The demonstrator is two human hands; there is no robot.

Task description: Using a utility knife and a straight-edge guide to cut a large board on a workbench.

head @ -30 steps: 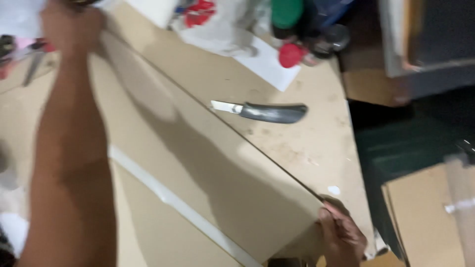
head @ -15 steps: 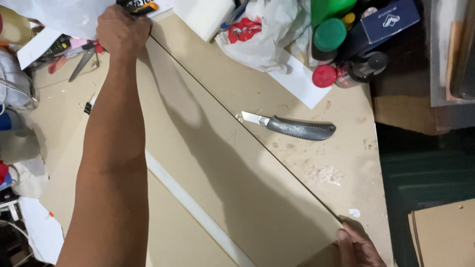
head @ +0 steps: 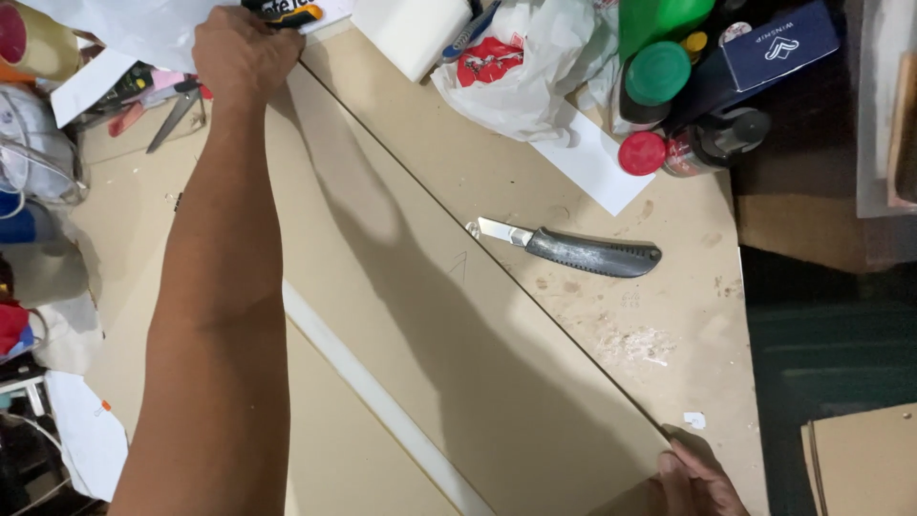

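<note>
One long tan cardboard sheet lies on the counter, with one grey-handled utility knife beside it. Two round lids show, one green, one red. There is one crumpled white plastic bag and one pair of scissors.

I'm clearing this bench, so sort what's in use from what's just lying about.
In use:
left hand, pressing on the far end of the board
right hand, on the near corner
long brown board
tape measure, by the left hand

Lying about:
utility knife
scissors
plastic bag
red-capped can
green-lidded can
</note>
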